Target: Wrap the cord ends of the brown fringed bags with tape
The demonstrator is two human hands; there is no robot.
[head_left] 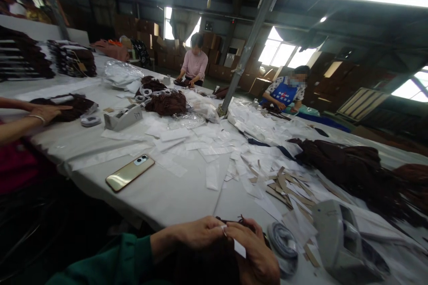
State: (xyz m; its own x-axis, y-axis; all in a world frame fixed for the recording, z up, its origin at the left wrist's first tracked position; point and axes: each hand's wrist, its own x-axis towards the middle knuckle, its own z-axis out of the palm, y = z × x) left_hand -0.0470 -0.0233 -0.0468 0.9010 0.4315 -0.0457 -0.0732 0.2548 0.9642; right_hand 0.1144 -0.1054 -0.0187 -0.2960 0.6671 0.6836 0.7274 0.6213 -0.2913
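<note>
At the table's near edge, my left hand (202,231) comes in from a green sleeve, its fingers closed at the top of a dark brown garment (209,260). Pressed up against it, my right hand (256,249) is also closed on the garment, with the fingers bent. A small white tag (240,248) shows at the right hand's fingers, and a bit of white lies between the two thumbs. Dark cords or fringe stick up behind the fingers. The lower part of the garment is lost in shadow. Right beside my right hand lies a grey coiled roll (283,245).
A grey tape dispenser (341,236) stands at right, another dispenser (123,117) farther left. A phone (130,173) lies near the front edge. Paper strips (200,142), cardboard strips (287,187) and brown garments (337,160) cover the table. A metal post (249,49) rises mid-table. A co-worker's hand (50,113) works at left; two people work opposite.
</note>
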